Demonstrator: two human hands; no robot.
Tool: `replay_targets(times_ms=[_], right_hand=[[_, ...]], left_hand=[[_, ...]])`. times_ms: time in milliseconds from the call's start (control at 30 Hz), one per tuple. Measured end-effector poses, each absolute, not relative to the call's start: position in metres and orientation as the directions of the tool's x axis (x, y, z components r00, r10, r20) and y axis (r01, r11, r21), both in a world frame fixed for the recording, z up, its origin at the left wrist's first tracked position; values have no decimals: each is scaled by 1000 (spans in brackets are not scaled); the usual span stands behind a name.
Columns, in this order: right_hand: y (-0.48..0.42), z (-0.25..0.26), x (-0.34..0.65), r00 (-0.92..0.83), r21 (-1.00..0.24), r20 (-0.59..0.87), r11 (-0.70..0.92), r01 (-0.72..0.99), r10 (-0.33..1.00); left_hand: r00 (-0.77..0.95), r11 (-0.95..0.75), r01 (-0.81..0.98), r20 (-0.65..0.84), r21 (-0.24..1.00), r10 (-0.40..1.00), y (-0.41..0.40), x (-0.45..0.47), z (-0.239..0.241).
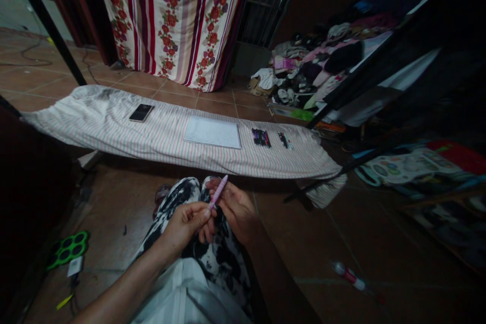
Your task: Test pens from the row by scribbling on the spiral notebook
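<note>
Both my hands hold a pink pen [219,191] above my lap, over black-and-white patterned trousers. My left hand [187,224] pinches the pen's lower end with closed fingers. My right hand [234,208] wraps around its shaft, the tip pointing up and away. In front of me lies a striped padded board [114,129] carrying a dark phone [141,112], a white spiral notebook [212,132] and a row of pens [261,137], with a few more pens [284,140] to the right.
A floral striped curtain [178,15] hangs behind the board. A heap of clothes [322,68] lies at the back right. A green plastic holder [68,248] sits on the tiled floor at left, a small bottle [347,274] at right.
</note>
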State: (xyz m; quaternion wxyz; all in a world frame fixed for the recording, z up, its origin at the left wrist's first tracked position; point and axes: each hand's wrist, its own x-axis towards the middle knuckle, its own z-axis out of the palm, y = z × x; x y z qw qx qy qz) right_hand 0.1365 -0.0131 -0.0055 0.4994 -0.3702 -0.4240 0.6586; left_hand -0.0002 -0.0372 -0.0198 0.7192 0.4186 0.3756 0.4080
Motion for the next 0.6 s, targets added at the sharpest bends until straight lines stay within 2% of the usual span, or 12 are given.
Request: replay_targets(times_ms=[233,433,600], right_hand=[[-8,-13,133,-106,-899,-159,-188,-396,982],[-10,-10,130,-155,-913,-96,-149,-379,983],[-10,-8,131,-154,-905,-162,-209,-371,975]], left_hand=[[361,309,-256,-206,916,910,-38,0,-21],[363,300,-258,-196,918,911,-38,0,-20],[362,308,-274,-198,911,911,-37,-2,-25]])
